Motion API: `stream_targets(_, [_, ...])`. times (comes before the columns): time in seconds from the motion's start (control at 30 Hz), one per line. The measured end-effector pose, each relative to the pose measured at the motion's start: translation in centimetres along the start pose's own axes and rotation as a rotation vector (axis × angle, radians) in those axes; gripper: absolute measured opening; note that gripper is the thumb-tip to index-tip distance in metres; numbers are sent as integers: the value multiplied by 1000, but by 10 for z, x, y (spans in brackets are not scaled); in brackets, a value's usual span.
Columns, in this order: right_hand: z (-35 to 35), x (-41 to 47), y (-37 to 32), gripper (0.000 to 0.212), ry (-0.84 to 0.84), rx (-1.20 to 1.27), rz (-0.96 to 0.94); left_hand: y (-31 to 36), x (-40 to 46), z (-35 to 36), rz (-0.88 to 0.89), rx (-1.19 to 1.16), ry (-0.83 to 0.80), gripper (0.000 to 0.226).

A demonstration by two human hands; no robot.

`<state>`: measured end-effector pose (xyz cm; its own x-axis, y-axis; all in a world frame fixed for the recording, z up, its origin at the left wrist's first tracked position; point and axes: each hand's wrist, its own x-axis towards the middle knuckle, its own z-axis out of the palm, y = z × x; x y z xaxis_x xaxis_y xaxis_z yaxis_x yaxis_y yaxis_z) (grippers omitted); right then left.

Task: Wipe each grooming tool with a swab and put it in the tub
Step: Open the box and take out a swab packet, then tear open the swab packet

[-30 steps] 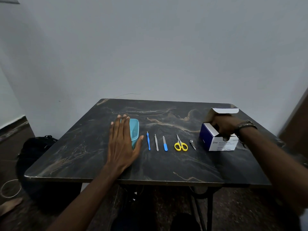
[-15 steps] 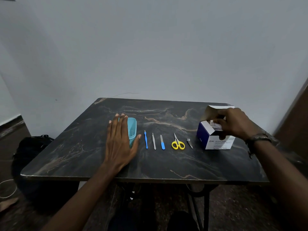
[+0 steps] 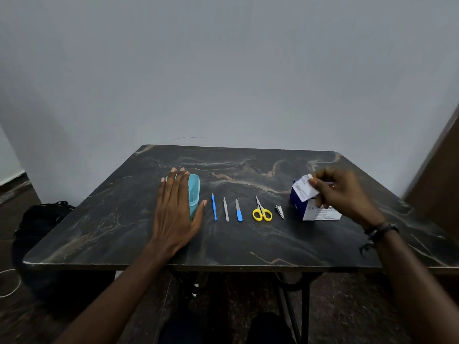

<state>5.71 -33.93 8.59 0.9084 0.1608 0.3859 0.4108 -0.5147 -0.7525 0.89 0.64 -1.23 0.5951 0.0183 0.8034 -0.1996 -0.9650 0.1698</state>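
Tools lie in a row on the dark tabletop [image 3: 248, 244]: blue pusher [image 3: 214, 207], tweezers [image 3: 225, 209], nail file [image 3: 238, 211], yellow scissors [image 3: 261, 211], clippers [image 3: 280, 211]. The right hand [image 3: 340, 192] pinches a swab packet [image 3: 305, 191] above its open box [image 3: 314, 209]. The left hand [image 3: 175, 209], fingers straight, lies flat in front of the teal tub [image 3: 195, 192], whose contents are hidden. Tearing the packet one-handed could drop it.

The room is dim, lit softly from above; the grey wall [image 3: 223, 70] fades darker toward its corners. The dark table [image 3: 248, 244] shows faint sheen, no glare. Wide-angle bending curves the edges, and fine detail looks soft.
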Motion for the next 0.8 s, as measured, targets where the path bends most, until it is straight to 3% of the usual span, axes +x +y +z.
stream_targets(0.33, [67, -7, -12, 11, -51, 500, 4, 6, 2, 3, 152, -80, 95, 68])
stream_targets(0.57, [111, -10, -10, 9, -146, 544, 49, 36, 2, 6, 303, -247, 108, 49])
stream_targets(0.67, [123, -14, -9, 9, -172, 558, 60, 52, 2, 11, 252, -359, 44, 47])
stream_targets(0.8, [127, -17, -10, 9, -190, 588, 33, 61, 4, 18, 46, -581, -55, 50])
